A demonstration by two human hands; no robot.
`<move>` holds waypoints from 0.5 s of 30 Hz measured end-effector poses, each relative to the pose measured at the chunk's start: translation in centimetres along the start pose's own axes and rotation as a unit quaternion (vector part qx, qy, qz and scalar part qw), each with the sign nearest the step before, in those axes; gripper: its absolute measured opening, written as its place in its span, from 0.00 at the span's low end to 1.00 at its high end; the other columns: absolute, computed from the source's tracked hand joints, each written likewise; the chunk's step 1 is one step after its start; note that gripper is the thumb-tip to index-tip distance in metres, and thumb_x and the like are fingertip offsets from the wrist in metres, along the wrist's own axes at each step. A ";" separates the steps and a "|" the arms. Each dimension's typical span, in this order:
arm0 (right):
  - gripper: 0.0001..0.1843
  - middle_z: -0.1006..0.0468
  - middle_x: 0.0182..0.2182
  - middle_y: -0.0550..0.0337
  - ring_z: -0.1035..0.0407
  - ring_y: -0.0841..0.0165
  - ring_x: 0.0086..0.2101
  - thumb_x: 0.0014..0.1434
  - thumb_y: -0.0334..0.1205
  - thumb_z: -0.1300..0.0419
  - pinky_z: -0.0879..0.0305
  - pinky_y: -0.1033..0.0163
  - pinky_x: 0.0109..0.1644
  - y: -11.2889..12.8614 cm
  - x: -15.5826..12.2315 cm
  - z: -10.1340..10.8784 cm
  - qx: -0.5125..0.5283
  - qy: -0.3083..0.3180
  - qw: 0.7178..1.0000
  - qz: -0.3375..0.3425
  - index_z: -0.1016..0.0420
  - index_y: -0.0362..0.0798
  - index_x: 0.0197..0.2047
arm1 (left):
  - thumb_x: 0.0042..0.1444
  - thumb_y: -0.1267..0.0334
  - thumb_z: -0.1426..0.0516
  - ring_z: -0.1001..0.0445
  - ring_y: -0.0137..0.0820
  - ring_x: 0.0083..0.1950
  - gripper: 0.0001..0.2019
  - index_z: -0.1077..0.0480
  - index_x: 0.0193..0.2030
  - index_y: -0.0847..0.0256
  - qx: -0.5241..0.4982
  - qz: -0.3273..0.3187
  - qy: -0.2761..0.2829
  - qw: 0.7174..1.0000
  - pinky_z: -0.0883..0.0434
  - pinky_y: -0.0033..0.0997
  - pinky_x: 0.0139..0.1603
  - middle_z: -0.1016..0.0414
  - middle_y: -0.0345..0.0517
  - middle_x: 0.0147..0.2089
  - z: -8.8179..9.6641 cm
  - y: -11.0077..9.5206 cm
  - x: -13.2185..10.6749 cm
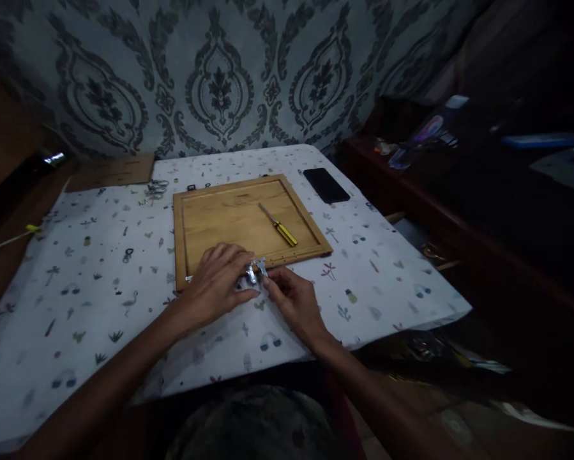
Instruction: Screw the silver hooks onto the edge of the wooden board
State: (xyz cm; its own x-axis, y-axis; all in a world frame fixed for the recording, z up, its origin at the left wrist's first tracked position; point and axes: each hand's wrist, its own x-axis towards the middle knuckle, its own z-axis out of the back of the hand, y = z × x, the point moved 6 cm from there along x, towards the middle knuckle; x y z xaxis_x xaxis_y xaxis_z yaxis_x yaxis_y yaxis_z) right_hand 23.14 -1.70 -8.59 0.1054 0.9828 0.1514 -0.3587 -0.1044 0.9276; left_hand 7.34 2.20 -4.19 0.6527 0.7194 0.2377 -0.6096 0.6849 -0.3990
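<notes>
A wooden framed panel [229, 220] lies flat on a table covered with a patterned white cloth [99, 281]. A yellow-handled screwdriver [279, 225] rests on the panel. At the panel's near edge both hands meet over a small metal hinge [258, 268]. My left hand [217, 281] curls over the edge, its fingers pinching the hinge. My right hand [291, 297] pinches the same hinge from the right. Another small metal piece [188, 278] sticks out at the panel's near left corner.
A black phone [325, 185] lies at the table's far right. Small metal fittings [155, 189] lie behind the panel, and one [128, 255] to its left. A brown board [112, 171] leans at the back left. A dark wooden shelf [459, 211] with clutter stands right.
</notes>
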 end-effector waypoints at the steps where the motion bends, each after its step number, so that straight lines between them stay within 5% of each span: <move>1: 0.11 0.22 0.25 0.62 0.30 0.69 0.26 0.62 0.45 0.40 0.35 0.65 0.32 0.0 0.0 0.0 0.000 0.000 1.000 0.000 0.24 0.48 0.32 | 0.58 0.53 0.34 0.32 0.45 0.60 0.25 0.30 0.59 0.58 0.009 0.006 0.013 1.000 0.34 0.49 0.61 0.26 0.52 0.57 -0.4 0.0 0.4; 15: 0.10 0.20 0.26 0.61 0.27 0.68 0.27 0.62 0.43 0.41 0.35 0.65 0.32 0.1 0.0 0.1 -0.002 -0.001 1.000 0.006 0.24 0.50 0.32 | 0.60 0.53 0.35 0.29 0.44 0.53 0.18 0.27 0.52 0.58 0.058 0.067 0.048 0.995 0.34 0.45 0.53 0.23 0.48 0.50 -1.9 -0.3 1.4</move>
State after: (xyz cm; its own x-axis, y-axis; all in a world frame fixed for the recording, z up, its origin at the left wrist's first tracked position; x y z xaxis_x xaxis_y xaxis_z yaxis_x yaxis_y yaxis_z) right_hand 23.18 -1.74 -8.42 0.1026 0.9812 0.1635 -0.3641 -0.1159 0.9241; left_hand 9.28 2.73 -5.39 0.5991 0.7942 0.1018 -0.7379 0.5970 -0.3149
